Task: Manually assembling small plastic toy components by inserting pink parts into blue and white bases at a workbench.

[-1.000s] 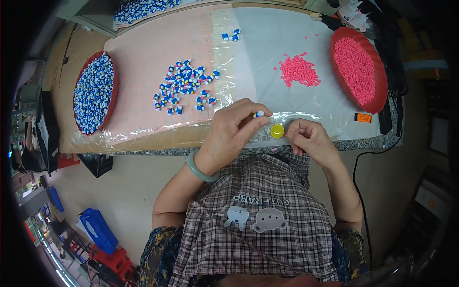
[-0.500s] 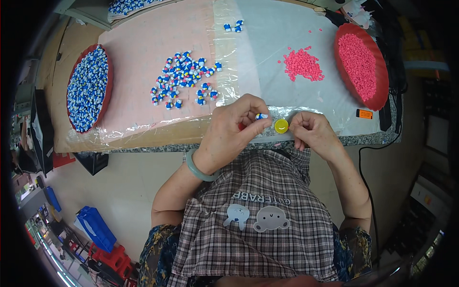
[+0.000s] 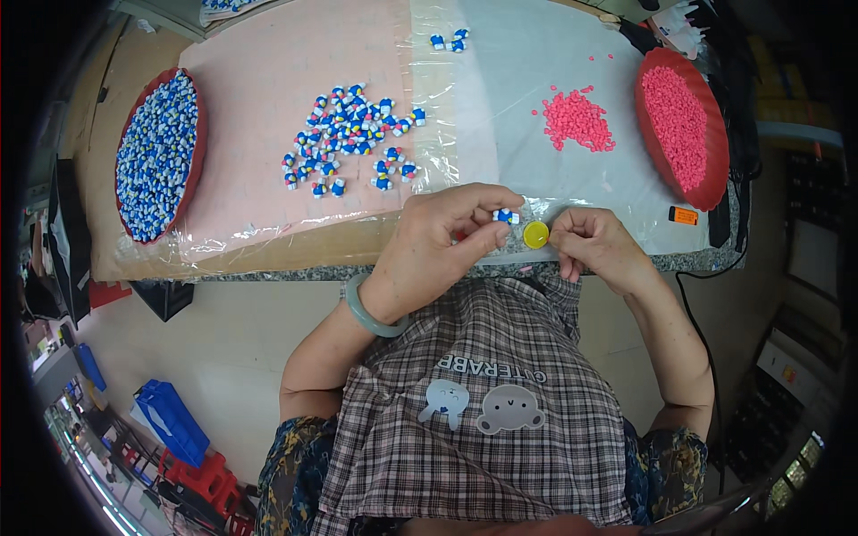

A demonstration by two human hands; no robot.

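Between the thumb and index finger of my left hand [image 3: 451, 228] is a small blue-and-white figurine piece [image 3: 506, 216]. A bit of something red shows behind those fingers, mostly hidden. Just right of the piece sits a small round yellow lid [image 3: 535, 235] at the table's front edge. My right hand [image 3: 597, 246] is closed in a pinch, its fingertips at the lid's right rim; what they hold, if anything, is hidden. Beyond my left hand lies a loose group of blue-and-white figurine pieces [image 3: 357, 125], several with pink bits on them.
A red dish [image 3: 199, 152] full of blue-and-white pieces stands at the left. At the right, a red dish [image 3: 718, 152] holds tiny pink pieces, with a pink pile [image 3: 576, 121] beside it. A small orange-and-black box [image 3: 683, 215] lies near the front. A black cable [image 3: 688, 330] hangs down.
The figurine piece has turned in my left fingers and now shows more of its blue side. Both hands stay close together by the yellow lid. The whole view has shifted slightly.
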